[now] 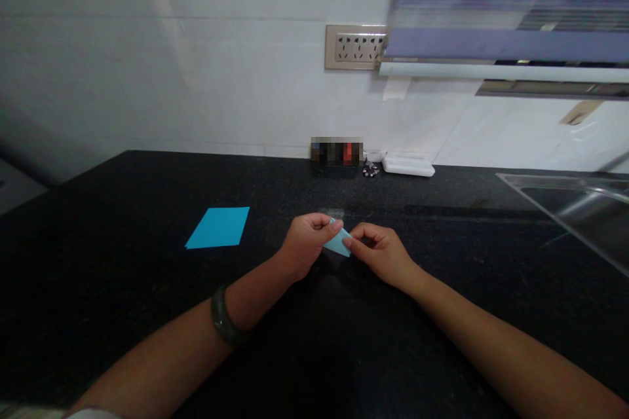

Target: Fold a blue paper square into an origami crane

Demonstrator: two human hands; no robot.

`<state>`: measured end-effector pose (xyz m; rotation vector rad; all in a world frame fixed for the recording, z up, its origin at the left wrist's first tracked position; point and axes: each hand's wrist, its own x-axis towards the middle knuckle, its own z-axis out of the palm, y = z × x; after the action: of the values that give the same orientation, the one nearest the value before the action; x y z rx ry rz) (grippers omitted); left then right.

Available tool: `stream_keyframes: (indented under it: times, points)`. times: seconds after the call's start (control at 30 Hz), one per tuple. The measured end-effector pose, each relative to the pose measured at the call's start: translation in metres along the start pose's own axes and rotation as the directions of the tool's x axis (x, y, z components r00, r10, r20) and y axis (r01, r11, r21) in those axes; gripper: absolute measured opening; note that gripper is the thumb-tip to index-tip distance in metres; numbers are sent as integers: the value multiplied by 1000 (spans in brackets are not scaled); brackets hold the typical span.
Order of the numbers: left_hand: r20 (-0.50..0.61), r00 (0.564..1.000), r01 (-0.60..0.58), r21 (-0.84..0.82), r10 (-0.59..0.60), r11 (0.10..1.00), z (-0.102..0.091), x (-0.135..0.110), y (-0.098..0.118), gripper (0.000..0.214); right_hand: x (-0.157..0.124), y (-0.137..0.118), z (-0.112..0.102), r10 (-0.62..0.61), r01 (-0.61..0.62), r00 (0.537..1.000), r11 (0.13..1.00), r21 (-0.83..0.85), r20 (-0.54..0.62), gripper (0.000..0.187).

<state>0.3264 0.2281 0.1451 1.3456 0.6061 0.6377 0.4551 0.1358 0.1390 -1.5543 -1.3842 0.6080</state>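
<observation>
A small piece of light blue folded paper (337, 245) is held between my two hands above the black countertop. My left hand (307, 240) pinches its upper left part, thumb on top. On the right side, the thumb and fingers of my right hand (381, 252) grip its edge. Part of the paper is hidden behind my fingers, so its full shape does not show. To the left, a brighter blue square sheet or stack of paper (219, 227) lies flat on the counter, apart from both hands.
By the wall stand a blurred-out dark box (337, 152), a beaded bracelet (370, 169) and a white object (409, 165). A metal sink (590, 209) is set into the black countertop (147, 288) at right. Above hang a wall socket (356, 47) and a purple blind (491, 6).
</observation>
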Motion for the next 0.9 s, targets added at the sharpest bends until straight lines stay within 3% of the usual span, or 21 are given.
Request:
stream_keyframes:
  times: [0.33,0.57,0.9]
  points:
    - [59,989,138,-100,-132,985,0,1,3,36,0,1,0,85,-91,995,986,141,46,18]
    - [14,998,58,42,-58,997,4,-3,5,27,0,2,1,77,-85,995,982,167,57,18]
    - [21,999,43,82,-45,996,6,-6,8,24,-1,-3,1,62,-79,992,984,161,112,23]
